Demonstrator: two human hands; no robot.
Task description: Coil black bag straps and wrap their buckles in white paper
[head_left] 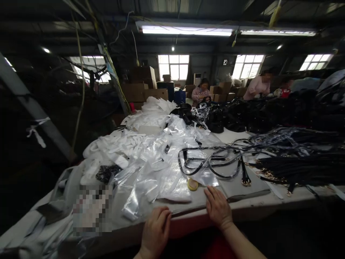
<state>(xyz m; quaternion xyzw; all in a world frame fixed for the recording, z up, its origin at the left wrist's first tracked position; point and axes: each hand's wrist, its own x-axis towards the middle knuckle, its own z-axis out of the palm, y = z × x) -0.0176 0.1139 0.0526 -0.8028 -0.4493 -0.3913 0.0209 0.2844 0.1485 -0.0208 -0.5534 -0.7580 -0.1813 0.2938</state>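
My left hand (155,230) rests on the near edge of the table (242,210), fingers curled loosely over the rim, holding nothing. My right hand (217,208) lies flat on the grey tabletop with fingers stretched forward, empty. Just ahead of its fingertips sit a small round yellow disc (192,184) and a clear plastic bag (206,177). Black bag straps with gold clasps (215,162) loop across the table beyond them. A heap of clear plastic bags (156,169) spreads in front of my left hand.
White padded pieces (121,144) pile at the left. A thick bundle of black straps (296,162) lies at the right. Black handbags (242,115) crowd the far end. Other people (202,91) work further back among cardboard boxes (142,91).
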